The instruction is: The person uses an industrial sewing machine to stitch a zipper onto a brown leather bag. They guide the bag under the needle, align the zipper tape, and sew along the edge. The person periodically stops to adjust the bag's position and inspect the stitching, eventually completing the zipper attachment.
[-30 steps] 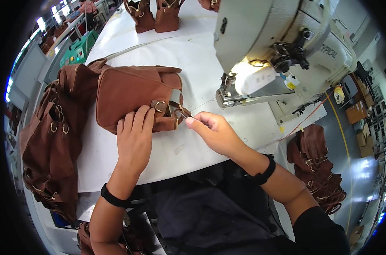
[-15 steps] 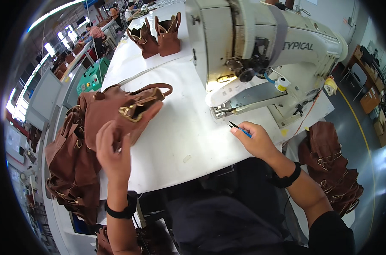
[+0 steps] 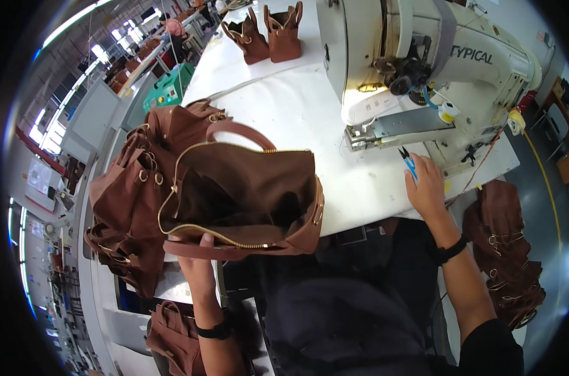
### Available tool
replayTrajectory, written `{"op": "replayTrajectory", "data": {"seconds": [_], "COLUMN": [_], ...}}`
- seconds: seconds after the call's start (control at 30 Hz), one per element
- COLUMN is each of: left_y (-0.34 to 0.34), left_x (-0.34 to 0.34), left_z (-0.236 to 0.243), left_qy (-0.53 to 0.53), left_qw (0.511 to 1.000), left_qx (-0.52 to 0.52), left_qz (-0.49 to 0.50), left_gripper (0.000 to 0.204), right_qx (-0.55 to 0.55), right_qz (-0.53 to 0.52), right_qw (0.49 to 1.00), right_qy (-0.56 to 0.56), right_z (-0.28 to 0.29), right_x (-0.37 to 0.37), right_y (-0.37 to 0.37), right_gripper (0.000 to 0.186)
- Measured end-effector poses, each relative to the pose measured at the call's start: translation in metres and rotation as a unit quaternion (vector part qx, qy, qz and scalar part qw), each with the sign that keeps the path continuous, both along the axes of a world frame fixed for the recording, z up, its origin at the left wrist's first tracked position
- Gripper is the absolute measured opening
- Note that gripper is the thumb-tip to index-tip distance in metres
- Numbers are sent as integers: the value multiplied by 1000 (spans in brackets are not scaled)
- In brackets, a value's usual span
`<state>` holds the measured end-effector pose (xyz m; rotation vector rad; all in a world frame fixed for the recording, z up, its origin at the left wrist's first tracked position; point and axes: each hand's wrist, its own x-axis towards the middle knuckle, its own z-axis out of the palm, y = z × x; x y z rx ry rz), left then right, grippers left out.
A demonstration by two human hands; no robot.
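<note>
A brown leather bag [image 3: 247, 188] stands unzipped at the table's front edge, its gold zipper and dark lining showing. My left hand [image 3: 196, 263] grips it at the near rim and handle. My right hand [image 3: 422, 188] holds small blue thread snips [image 3: 410, 165], blades pointing up, just below the front of the white sewing machine [image 3: 479, 81]. A pile of brown bags [image 3: 121, 213] lies against the held bag's left side.
Two small brown bags [image 3: 284, 34] stand on the white table [image 3: 272, 100] at the back. Brown bags [image 3: 497, 250] are heaped to my right, another [image 3: 171, 338] at lower left. A green machine [image 3: 168, 91] is at far left, with people [image 3: 174, 34] at workstations beyond.
The bag has been turned from its side to show its open top and brought toward me. My right hand with the snips has moved away from it, rightward and up toward the machine.
</note>
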<state>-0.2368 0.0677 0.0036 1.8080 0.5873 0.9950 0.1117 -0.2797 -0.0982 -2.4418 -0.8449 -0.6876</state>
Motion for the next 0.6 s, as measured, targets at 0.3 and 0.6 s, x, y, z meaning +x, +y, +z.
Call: {"op": "replayTrajectory", "data": {"seconds": [0.3,0.6], "left_y": [6,1], "left_x": [-24,-21], "left_z": [-2,46], "left_qy": [-3,25], "left_qw": [999,988], "left_qx": [7,-56], "left_qz": [54,141], "left_gripper": [44,72], "right_qx": [147,256], "right_qz": [133,261], "right_qw": [975,764], "right_qy": [100,531], "right_z": [62,150], "right_x": [-75,-144], "right_y": [30,68], "right_gripper": [36,34]}}
